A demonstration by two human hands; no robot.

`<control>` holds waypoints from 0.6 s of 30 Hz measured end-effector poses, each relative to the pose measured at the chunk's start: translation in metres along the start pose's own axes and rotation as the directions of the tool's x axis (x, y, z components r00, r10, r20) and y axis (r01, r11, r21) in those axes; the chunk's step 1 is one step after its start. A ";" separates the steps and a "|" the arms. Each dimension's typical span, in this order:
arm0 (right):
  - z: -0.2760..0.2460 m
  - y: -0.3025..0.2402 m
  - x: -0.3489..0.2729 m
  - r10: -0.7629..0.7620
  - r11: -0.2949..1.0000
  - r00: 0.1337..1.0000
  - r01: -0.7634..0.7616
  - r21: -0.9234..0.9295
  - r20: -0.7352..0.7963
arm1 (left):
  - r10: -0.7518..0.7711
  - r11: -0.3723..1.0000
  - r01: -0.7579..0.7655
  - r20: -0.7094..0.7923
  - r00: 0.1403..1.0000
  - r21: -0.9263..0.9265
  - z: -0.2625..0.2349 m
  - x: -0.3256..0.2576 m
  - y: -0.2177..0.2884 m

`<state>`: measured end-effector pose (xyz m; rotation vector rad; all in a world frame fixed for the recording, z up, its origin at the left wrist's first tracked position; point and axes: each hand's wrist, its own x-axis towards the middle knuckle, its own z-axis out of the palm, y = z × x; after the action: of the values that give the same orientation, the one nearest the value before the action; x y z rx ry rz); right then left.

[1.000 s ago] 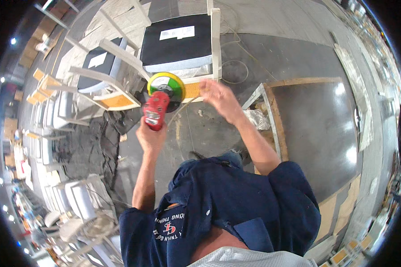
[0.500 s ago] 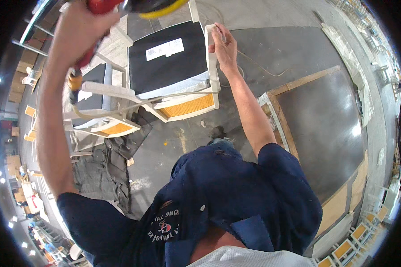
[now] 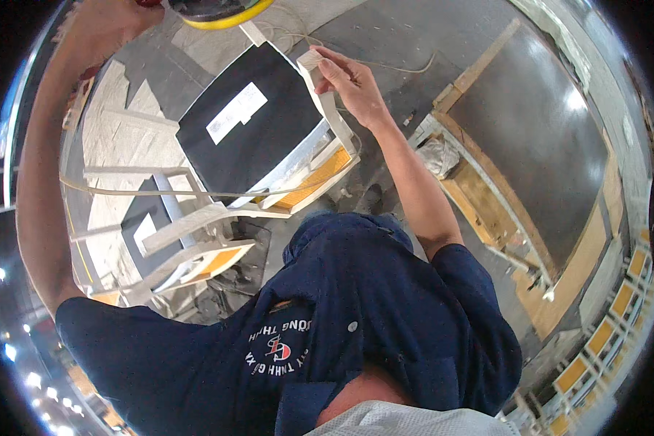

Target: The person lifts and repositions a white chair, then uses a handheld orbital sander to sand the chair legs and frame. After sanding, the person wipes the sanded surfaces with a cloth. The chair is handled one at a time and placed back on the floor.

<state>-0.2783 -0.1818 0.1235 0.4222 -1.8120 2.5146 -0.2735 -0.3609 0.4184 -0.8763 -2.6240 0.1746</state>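
My left hand point(image 3: 112, 25), raised at the top left, is closed on the red body of a round sander point(image 3: 221, 16) with a yellow rim. Its upper part runs out of view. A pale wooden chair lies upturned below, its black seat underside point(image 3: 283, 94) bearing a white label point(image 3: 237, 112) and its legs pointing up. The sander is above the chair's far side; whether it touches is unclear. My right hand point(image 3: 352, 83) grips the end of the chair leg point(image 3: 314, 69) nearest it, thumb and fingers around the wood. An orange cane panel point(image 3: 316, 178) shows at the chair's near side.
A second upturned chair point(image 3: 174, 240) stands close by on the left. An air hose point(image 3: 189, 193) crosses in front of the first chair. At right is a wood-edged dark panel point(image 3: 538, 145) beside an open wooden box point(image 3: 479, 207). Several cane chairs point(image 3: 599, 338) line the far right.
My view has turned, so the chairs appear rotated and the box shows more fully. My left hand and the sander have shifted left and up in view. My right hand keeps its hold on the leg.
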 end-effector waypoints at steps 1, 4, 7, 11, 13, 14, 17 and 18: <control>0.000 0.001 0.000 0.006 1.000 0.999 -0.007 -0.004 -0.043 | 0.045 0.999 -0.044 0.021 0.999 -0.021 0.007 0.002 -0.008; 0.004 0.005 -0.002 0.015 1.000 0.992 -0.013 0.011 -0.129 | 0.082 0.996 -0.081 0.029 0.996 -0.034 0.019 0.003 -0.022; 0.009 0.009 -0.004 0.011 1.000 0.983 -0.006 0.029 -0.184 | 0.036 0.993 -0.026 0.082 0.996 -0.116 0.036 0.012 -0.053; 0.019 0.023 -0.008 -0.039 0.999 0.962 0.047 0.021 -0.270 | 0.161 0.986 -0.161 -0.005 0.987 -0.036 0.032 0.012 -0.032; 0.023 0.030 -0.011 -0.055 0.998 0.958 0.049 -0.029 -0.282 | 0.234 0.972 -0.234 -0.047 0.971 -0.005 0.037 0.011 -0.033; 0.024 0.031 -0.013 -0.042 0.997 0.960 0.022 -0.073 -0.277 | 0.245 0.968 -0.245 -0.017 0.969 -0.046 0.039 0.014 -0.035; 0.023 0.039 -0.014 -0.047 0.993 0.965 0.016 -0.120 -0.259 | 0.300 0.953 -0.301 -0.047 0.953 -0.018 0.039 0.006 -0.012; 0.021 0.042 -0.013 -0.056 0.992 0.965 0.026 -0.122 -0.256 | 0.324 0.946 -0.324 -0.043 0.945 0.007 0.039 0.005 -0.005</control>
<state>-0.2681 -0.2136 0.0877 0.1185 -1.8164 2.2927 -0.2949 -0.3618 0.3854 -1.2941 -2.4222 0.2375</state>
